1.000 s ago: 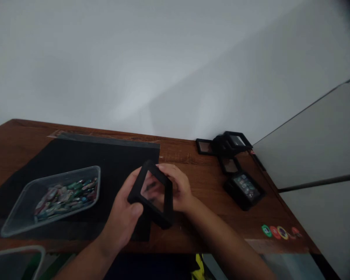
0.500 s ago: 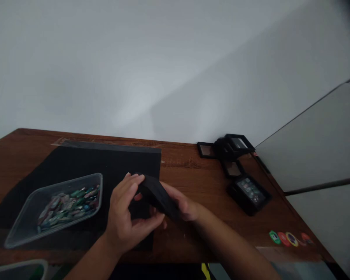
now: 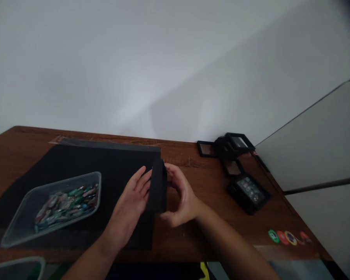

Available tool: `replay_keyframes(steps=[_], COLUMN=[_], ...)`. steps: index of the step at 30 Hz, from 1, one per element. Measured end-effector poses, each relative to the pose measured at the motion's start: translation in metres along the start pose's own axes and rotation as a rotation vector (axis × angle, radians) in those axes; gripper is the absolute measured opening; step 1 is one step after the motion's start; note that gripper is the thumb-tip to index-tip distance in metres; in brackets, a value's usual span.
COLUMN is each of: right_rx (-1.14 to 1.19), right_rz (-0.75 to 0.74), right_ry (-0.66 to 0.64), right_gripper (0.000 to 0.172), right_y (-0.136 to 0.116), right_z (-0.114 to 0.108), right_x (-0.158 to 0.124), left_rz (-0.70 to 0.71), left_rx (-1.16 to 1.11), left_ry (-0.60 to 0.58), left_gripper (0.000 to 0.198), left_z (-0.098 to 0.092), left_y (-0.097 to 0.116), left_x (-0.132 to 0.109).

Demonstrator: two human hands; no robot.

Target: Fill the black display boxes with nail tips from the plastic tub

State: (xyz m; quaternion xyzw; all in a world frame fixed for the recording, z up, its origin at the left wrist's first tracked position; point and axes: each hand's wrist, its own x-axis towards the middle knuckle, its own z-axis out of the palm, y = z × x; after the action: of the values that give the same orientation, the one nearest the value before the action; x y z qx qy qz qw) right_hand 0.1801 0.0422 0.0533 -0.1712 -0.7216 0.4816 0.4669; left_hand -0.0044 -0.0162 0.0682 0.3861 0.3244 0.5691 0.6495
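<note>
A black square frame case (image 3: 158,186) stands on edge between my hands, edge-on to the camera, above the right edge of a black mat (image 3: 76,171). My left hand (image 3: 132,204) presses its flat fingers against the case's left face. My right hand (image 3: 181,198) curls round its right side, thumb below and fingers on top.
A clear plastic tray (image 3: 26,223) of small coloured pieces sits on the mat at left. Several black frame cases (image 3: 231,149) lie at the wooden table's (image 3: 210,217) far right, one (image 3: 249,191) filled with pieces. Round coloured stickers (image 3: 286,237) mark the near right corner. Another clear container (image 3: 14,268) shows bottom left.
The case went from a tilted hold showing its clear window, through a turn low between the hands, to standing upright on edge. The hands shifted slightly right and up.
</note>
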Motion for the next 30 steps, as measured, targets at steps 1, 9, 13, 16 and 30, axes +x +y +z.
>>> replay_keyframes(steps=[1, 9, 13, 16, 30], right_rx=[-0.083, -0.313, -0.314, -0.348, -0.437], right_rz=[-0.016, -0.087, -0.101, -0.154, -0.293], right_ry=[0.002, -0.029, -0.053, -0.057, 0.022], right_gripper=[0.101, 0.105, 0.099, 0.099, 0.098], right_y=[-0.001, -0.001, -0.008, -0.009, -0.008], right_z=[0.001, 0.0, -0.001, -0.003, 0.0], right_x=[-0.001, -0.001, 0.004, 0.006, 0.006], left_rz=[-0.043, -0.062, -0.158, -0.201, -0.178], left_rx=[-0.053, 0.003, -0.014, -0.038, -0.041], left_ry=[0.034, -0.053, -0.07, -0.094, -0.124], left_gripper=[0.062, 0.065, 0.083, 0.082, 0.094], left_z=[0.0, 0.001, -0.001, -0.004, 0.004], left_y=[0.003, 0.012, 0.017, 0.021, 0.026], left_x=[0.001, 0.005, 0.003, 0.001, -0.009])
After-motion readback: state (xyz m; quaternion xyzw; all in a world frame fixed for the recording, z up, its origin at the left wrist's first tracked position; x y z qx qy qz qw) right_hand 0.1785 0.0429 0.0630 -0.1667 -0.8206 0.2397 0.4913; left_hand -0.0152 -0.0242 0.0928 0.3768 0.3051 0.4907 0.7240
